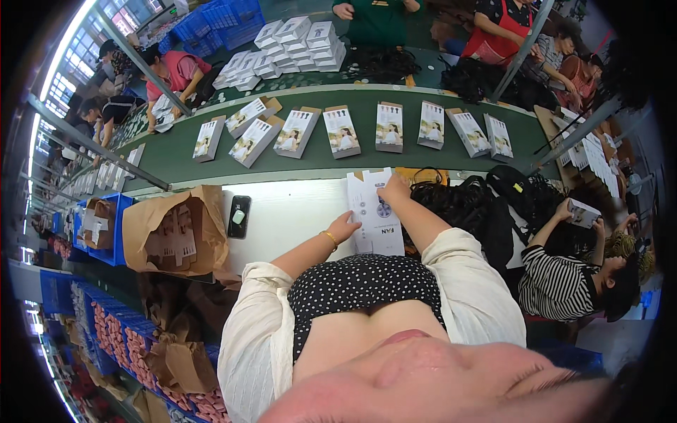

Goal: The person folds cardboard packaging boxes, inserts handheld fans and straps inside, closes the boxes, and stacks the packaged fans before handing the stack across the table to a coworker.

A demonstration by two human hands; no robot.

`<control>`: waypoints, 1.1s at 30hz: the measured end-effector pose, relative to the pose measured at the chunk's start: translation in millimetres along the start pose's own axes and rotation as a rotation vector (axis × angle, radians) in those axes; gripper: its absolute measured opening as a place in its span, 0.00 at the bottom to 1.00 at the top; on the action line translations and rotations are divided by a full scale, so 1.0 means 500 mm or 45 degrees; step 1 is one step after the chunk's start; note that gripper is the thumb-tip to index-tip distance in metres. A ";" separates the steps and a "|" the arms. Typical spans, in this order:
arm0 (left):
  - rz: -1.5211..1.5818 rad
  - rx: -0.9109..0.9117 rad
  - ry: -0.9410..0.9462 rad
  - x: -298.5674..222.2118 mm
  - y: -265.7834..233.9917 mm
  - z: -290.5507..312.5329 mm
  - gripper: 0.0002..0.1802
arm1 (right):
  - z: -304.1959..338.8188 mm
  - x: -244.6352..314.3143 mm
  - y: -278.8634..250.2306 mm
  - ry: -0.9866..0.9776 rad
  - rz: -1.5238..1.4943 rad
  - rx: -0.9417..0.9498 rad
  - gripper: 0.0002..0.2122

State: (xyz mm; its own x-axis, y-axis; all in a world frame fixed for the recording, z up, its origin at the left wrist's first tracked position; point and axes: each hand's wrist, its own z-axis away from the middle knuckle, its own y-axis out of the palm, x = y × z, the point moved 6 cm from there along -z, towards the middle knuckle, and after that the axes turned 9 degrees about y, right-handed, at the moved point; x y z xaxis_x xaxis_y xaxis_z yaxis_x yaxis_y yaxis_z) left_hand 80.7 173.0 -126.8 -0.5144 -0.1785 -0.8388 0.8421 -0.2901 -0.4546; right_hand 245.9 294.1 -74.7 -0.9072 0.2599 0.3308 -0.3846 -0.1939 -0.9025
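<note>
A white printed carton, looking flat with cut flaps at its far end, lies in front of me on the white worktop. Its left edge is between the fingers and thumb of my left hand, which has a yellow bracelet at the wrist. My right hand grips the carton near its far right corner, fingers curled over the printed face. Right of that hand is a heap of black straps or cables. A dark phone with a pale green item on it rests left of my left hand.
An open brown paper bag of flat cartons stands at my left, beside a blue crate. Upright printed boxes line the green conveyor ahead. Metal posts rise there. A co-worker in stripes holds a box at right.
</note>
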 end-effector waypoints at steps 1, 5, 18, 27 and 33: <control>0.001 -0.004 -0.002 0.004 -0.004 0.001 0.39 | 0.001 0.001 -0.011 0.000 -0.046 -0.024 0.26; 0.071 -0.097 0.000 0.011 -0.035 -0.011 0.36 | -0.012 -0.004 -0.020 -0.144 -0.013 -0.138 0.21; 0.781 -0.102 -0.232 -0.025 -0.031 -0.040 0.30 | -0.069 -0.051 0.018 -0.130 -0.464 -0.016 0.22; 0.842 -0.595 -0.101 -0.090 -0.151 -0.023 0.20 | 0.071 0.048 -0.067 -0.585 -1.185 0.334 0.12; 0.483 -0.620 0.053 -0.106 -0.175 0.018 0.19 | 0.202 0.077 -0.094 -0.587 -1.497 0.434 0.15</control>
State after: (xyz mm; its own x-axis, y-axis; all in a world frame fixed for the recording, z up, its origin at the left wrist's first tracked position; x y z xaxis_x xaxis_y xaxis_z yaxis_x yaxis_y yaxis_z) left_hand 32.8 199.2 -39.8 -0.1663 -0.1456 -0.9753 0.9474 0.2508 -0.1990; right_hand 211.7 217.7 8.2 0.0505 0.1042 0.9933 -0.9438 -0.3202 0.0816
